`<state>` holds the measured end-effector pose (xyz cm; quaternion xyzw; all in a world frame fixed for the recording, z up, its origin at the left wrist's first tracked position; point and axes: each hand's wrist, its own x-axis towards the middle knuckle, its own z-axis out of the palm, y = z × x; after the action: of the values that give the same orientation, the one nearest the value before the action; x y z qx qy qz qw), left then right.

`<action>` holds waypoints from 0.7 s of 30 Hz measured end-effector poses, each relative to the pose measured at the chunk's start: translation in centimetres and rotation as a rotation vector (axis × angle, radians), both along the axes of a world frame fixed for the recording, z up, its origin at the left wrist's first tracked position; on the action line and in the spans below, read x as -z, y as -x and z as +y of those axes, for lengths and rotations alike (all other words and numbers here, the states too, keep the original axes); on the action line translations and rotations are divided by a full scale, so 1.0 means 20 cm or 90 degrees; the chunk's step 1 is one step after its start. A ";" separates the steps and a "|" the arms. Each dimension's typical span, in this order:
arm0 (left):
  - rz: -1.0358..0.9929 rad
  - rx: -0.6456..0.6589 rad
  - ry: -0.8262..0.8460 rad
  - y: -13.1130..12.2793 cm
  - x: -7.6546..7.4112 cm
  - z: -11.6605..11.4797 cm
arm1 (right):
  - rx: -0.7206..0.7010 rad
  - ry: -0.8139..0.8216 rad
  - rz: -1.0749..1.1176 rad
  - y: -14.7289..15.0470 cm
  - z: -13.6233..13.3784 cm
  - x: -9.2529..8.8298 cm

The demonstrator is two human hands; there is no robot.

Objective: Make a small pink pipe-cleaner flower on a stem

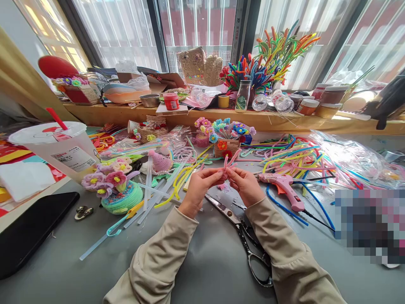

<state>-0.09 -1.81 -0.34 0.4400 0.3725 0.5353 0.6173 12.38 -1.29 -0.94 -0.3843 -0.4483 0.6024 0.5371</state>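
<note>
Beige sleeves (pixel 167 249), 2 hands (pixel 207 180), pink stems (pixel 225 162) pointing up

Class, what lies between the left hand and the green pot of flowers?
In the head view, mostly translucent sticks and yellow fuzzy stems lie between the left hand and the green pot.

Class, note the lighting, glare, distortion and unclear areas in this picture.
Head view throughout: bright daylight through the windows; glare on clear plastic at right, soft sheen on the grey tabletop; leaning window frames and drink cup suggest wide-angle distortion; a pixelated patch at lower right; held pink pipe cleaners too small for fine detail.
</note>
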 end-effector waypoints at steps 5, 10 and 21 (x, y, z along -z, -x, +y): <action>-0.012 0.000 -0.007 -0.01 0.01 0.01 | -0.010 -0.001 0.018 -0.01 0.01 0.00; -0.027 -0.027 -0.015 -0.01 0.01 0.02 | 0.052 -0.016 0.048 -0.01 0.01 0.00; -0.033 0.007 -0.021 -0.01 -0.01 0.02 | 0.079 -0.075 -0.001 -0.01 0.01 0.01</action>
<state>0.09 -1.46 -0.24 0.4383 0.3449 0.5493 0.6223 12.51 -1.08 -1.23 -0.3800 -0.4586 0.5401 0.5946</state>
